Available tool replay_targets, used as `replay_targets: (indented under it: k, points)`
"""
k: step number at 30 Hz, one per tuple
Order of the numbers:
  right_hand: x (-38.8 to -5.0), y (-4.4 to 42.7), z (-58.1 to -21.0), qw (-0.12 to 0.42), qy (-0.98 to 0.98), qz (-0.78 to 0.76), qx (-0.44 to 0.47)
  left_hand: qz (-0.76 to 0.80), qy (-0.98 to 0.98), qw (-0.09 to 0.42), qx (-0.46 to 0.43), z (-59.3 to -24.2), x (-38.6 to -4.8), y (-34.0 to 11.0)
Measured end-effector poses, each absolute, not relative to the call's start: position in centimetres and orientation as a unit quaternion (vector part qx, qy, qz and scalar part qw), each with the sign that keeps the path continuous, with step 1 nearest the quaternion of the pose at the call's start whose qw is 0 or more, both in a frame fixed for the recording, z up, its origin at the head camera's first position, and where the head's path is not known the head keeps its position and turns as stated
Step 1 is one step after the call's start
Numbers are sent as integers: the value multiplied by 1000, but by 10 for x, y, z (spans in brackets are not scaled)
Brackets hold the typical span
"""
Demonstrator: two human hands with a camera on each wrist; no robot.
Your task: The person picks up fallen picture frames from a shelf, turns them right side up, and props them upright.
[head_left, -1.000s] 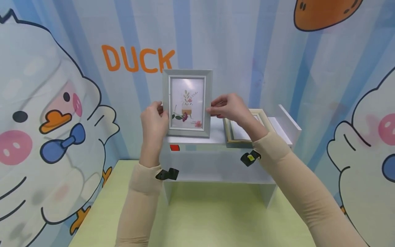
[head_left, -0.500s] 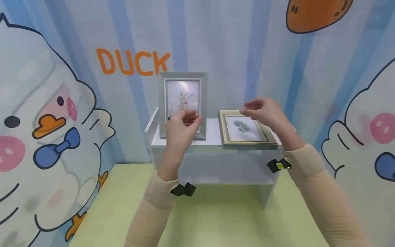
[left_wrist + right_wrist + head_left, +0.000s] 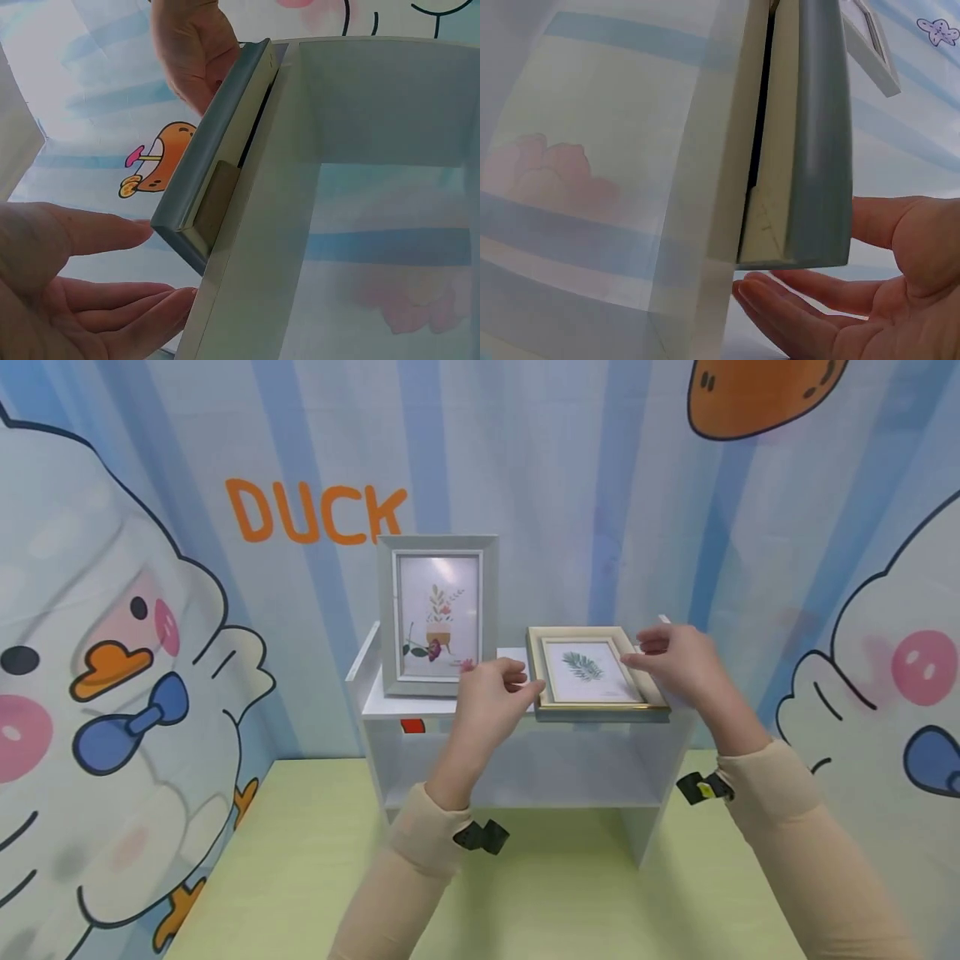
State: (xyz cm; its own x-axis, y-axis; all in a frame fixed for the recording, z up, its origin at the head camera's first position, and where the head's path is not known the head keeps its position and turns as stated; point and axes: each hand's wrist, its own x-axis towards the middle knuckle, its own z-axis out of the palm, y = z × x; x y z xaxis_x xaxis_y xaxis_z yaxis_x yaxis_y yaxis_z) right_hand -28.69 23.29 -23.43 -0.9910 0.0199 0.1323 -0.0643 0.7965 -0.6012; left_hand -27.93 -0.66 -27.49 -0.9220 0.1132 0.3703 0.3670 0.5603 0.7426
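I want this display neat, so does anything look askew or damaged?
The leaf picture frame lies flat, its near edge seemingly past the shelf's front, which looks odd beside the upright flower picture frame. I see no damage.

On the shelf point(image 3: 585, 777), an upright frame point(image 3: 438, 618) stands left of a flat frame point(image 3: 585, 670).

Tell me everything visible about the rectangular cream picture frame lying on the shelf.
The rectangular cream picture frame looks smooth, with gold inner trim and bluish-grey outer sides around a green leaf print. It lies face-up on the white shelf unit, overhanging its front edge. The left hand and right hand flank it; finger contact is unclear.
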Motion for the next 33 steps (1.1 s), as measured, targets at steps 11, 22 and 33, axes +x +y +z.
replay_targets:
  k: [11, 22, 33]
  points:
    - [-284, 232, -237, 19, -969, 246, 19, -451, -872, 130, -137, -279, -279, 1]
    - [-291, 231, -240, 37, -960, 277, 9, -513, -837, 152, -111, -285, -273, 7]
    - [-293, 229, -237, 36, -952, 305, 5, -554, -808, 171, -104, -289, -272, 9]
